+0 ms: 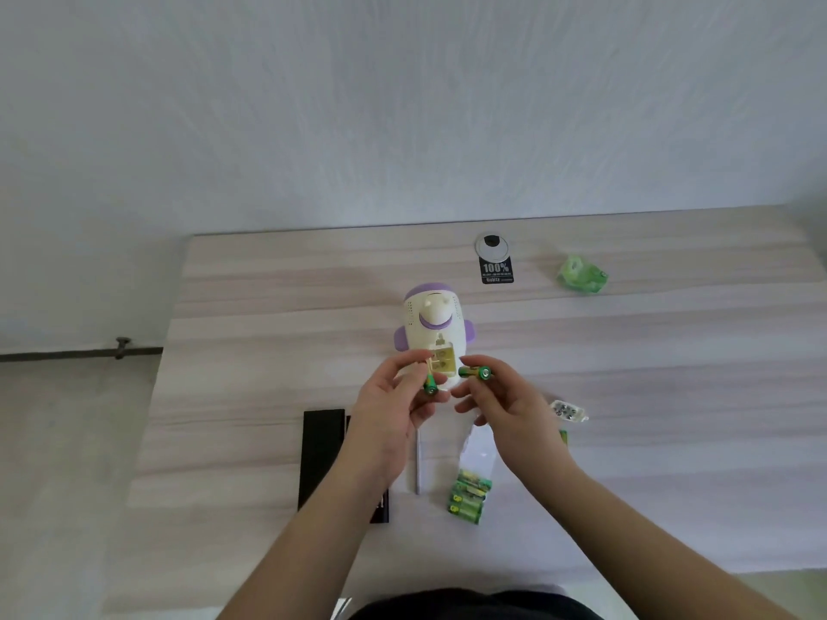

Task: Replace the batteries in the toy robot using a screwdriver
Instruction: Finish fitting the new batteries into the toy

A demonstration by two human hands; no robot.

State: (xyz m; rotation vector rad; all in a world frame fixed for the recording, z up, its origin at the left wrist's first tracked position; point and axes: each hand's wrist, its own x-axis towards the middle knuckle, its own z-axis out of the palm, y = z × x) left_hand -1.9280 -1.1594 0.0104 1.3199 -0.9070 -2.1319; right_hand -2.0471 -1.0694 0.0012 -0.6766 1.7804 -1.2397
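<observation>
A white and purple toy robot (432,335) is seen lying on its front on a pale wood-grain worktop (671,351), its battery compartment (441,361) uncovered and apparently empty. A green battery (430,383) is pinched in the fingers of the left hand (394,407), and a second green battery (475,373) is gripped by the right hand (501,402); both are held just above the open compartment. The cover appears to be already removed, so the fitting of batteries, the closing of the cover and the tightening of its screw are judged to be left.

A cluster of further green batteries (467,496) is laid near the worktop's front edge, beside a thin pale tool (417,463) that may be the screwdriver. A black case (322,458) is placed to the left, a small clear tray (567,411) to the right, and crumpled green wrapping (581,275) farther back. Nothing is seen blocking the compartment.
</observation>
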